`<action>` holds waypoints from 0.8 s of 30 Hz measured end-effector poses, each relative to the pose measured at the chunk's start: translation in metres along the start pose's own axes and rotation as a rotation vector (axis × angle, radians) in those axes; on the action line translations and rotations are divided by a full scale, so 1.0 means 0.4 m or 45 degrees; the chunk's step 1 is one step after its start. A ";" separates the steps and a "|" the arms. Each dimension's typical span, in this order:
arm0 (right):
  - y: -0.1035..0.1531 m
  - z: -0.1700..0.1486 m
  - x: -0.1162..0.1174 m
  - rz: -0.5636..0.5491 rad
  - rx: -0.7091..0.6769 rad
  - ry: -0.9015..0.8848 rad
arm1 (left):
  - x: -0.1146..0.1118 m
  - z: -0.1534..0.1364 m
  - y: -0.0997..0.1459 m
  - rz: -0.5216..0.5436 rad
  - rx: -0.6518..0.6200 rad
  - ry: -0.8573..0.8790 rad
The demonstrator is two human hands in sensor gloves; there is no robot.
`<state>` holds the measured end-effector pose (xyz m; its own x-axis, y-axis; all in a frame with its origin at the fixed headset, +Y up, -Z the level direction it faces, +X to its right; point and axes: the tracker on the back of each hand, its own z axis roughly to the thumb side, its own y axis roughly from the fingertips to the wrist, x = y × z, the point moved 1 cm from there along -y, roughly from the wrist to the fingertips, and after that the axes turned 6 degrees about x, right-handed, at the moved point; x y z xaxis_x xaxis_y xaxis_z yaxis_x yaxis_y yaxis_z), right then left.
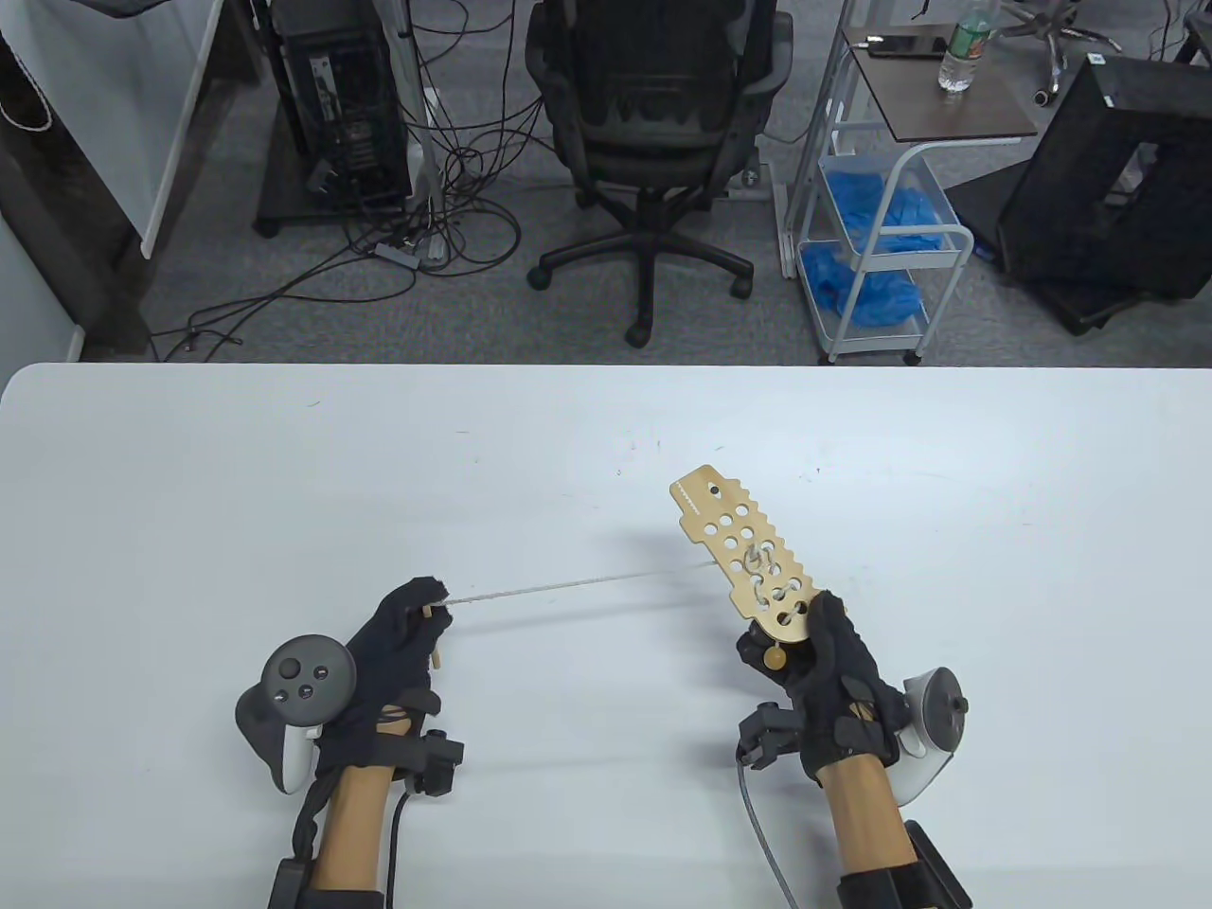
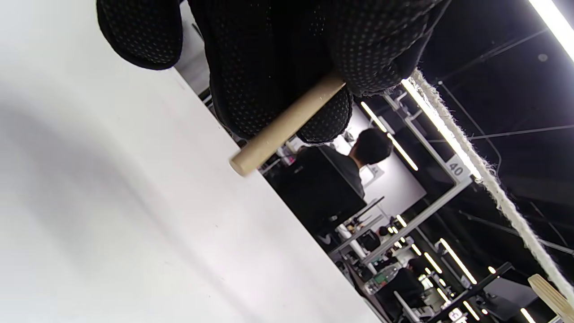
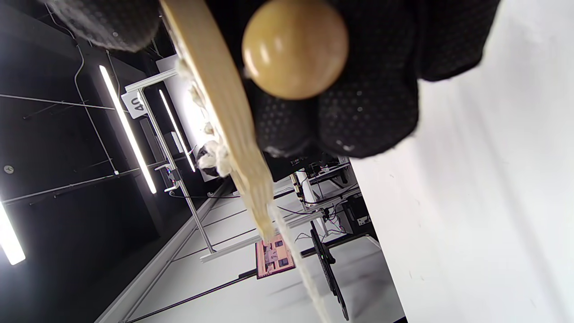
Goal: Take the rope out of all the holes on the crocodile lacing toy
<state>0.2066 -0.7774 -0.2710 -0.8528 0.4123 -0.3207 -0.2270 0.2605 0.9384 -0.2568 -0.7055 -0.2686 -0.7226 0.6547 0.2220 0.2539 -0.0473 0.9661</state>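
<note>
- The crocodile lacing toy [image 1: 748,561], a flat wooden board pierced with round holes, is held above the white table [image 1: 189,492] in the table view, right of centre.
- Its long axis is seen to run from the near right to the far left: the broad notched end points away from the person and slightly leftward, while the near end is buried in the right hand [image 1: 833,677].
- That end is gripped between the thumb and curled fingers of the right hand; in the right wrist view the board [image 3: 224,112] is seen edge-on.
- A round wooden bead [image 1: 775,656] is seen just below the gripped end, against the glove; it fills the top of the right wrist view [image 3: 295,47].
- The rope [image 1: 568,587] is stretched taut and almost level from the board's left edge to the left hand [image 1: 402,644], well apart from the right.
- Loops of rope are still threaded through holes in the board's near half.
- The rope is pinched at the left fingertips [image 2: 372,49], where a short wooden peg [image 2: 287,128] is also clamped, its free end sticking out below the glove.
</note>
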 end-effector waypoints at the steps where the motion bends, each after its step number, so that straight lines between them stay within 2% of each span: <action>1: 0.000 0.001 -0.001 -0.008 -0.008 -0.011 | 0.001 -0.001 0.000 0.006 0.005 -0.001; 24: 0.001 -0.003 -0.027 -0.081 -0.022 -0.233 | 0.047 -0.041 0.010 0.209 0.189 0.103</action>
<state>0.2153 -0.7827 -0.2669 -0.7369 0.5476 -0.3963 -0.2875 0.2768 0.9169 -0.2799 -0.7057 -0.2586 -0.7115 0.5845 0.3900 0.4598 -0.0324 0.8874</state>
